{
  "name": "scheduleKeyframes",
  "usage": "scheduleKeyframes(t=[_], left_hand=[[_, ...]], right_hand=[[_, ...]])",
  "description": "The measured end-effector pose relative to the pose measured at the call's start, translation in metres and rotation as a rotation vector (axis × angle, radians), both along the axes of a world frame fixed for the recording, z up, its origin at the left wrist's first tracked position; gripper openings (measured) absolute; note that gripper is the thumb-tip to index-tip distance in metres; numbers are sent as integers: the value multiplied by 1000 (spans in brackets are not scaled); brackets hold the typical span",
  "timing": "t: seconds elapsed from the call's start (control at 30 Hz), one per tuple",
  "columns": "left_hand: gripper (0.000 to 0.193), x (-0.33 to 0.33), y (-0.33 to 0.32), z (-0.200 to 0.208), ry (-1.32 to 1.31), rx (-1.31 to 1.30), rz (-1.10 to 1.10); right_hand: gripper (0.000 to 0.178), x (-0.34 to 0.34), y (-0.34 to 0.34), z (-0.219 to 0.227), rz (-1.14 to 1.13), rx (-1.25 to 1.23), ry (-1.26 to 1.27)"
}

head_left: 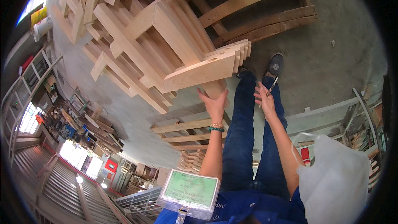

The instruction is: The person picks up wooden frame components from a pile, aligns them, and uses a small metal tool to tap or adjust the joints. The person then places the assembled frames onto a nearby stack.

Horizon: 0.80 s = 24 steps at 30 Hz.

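A stack of pale wooden frames fills the area in front of me, its several joined pieces overlapping. The wide end rail is nearest my hands, and a short wooden piece extends below it. Beside that lower piece, my left hand has its thumb and fingers spread; whether it touches the wood cannot be made out. My right hand is to the right, over my leg, with a slim, dark, pen-like tool between its fingers. The tool's tip points upward, away from the frames.
Wooden pallets lie beyond the stack and below my left hand. Grey concrete floor extends to the right. A clear-cased badge hangs at my chest, and white cloth-like material is at lower right.
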State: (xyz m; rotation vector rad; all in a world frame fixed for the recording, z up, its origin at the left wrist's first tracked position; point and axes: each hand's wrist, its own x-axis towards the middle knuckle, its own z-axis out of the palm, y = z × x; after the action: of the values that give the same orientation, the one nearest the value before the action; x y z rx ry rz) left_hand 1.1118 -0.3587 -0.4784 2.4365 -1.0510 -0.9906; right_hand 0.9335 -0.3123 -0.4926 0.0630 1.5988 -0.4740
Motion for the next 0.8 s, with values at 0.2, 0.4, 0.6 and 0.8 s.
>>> scheduleKeyframes(t=[0.2,0.4,0.6,0.8], left_hand=[[55,-5,9,1,245,114,189],[53,-4,3,-11,227,7,185],[46,20,-9,-13,297,49,147],[71,27,-6,-4,179,21,47]], right_hand=[[59,-3,16,-1,41,2,-16],[57,-19,33,-5,65,5,8],[59,-24,45,-5,72,-15,-25],[59,-16,55,-1,13,26,-115]])
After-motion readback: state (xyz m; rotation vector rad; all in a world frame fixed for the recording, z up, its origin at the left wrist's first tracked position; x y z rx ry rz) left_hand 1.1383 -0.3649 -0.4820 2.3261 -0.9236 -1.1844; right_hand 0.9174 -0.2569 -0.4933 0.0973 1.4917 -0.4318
